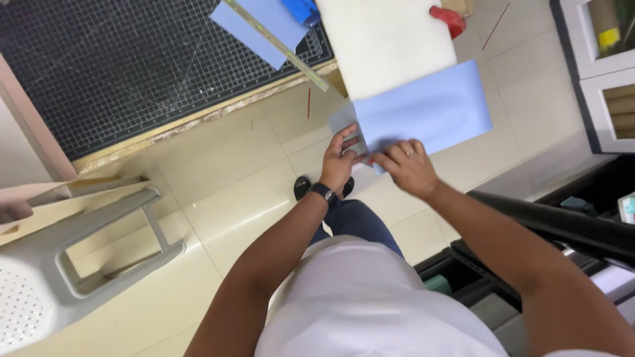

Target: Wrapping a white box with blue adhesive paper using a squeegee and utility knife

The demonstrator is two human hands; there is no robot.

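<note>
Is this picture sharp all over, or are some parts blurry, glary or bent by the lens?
In the head view, the light is soft and even, with only faint sheen on the floor tiles; the blue paper and both hands, left and right, are slightly soft; the grey stool and cutting mat lean outward, stretched by the wide lens.

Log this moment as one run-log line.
left hand: pinching blue sheet edge | right hand: pressing same sheet's lower edge | sheet: held above tiled floor | nearby: cutting mat, ruler
</note>
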